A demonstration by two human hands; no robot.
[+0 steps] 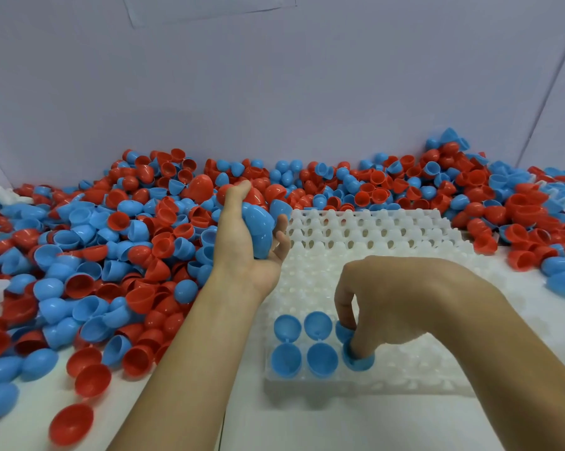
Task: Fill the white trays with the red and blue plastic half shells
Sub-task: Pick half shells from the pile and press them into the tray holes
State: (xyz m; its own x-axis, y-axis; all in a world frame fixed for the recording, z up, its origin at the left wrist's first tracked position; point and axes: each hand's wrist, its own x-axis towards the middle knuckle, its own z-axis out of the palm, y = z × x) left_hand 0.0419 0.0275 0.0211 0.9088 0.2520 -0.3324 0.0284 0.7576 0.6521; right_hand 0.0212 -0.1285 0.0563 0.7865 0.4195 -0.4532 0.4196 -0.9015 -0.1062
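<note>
The right hand (401,297) has its grip on a blue half shell (359,358), fingertips inside the cup, pressing it into the near row of the white tray (356,252), in the 3rd column from the tray's left edge. To seat it well, the push probably wants to go straight down over the socket, cup facing up like the 4 blue shells (303,343) already sitting in 2 rows beside it, and the fingers should lift out without tipping it. The left hand (248,236) is clenched around a stack of blue half shells (258,229), held above the tray's far left corner, seemingly ready to feed the next one across. Most of the tray's sockets are unfilled. A deep heap of red and blue half shells (118,242) covers the surface to the left and behind, some touching the tray's far edge, so loose ones could roll onto open sockets. A few more lie on the right (557,278).
</note>
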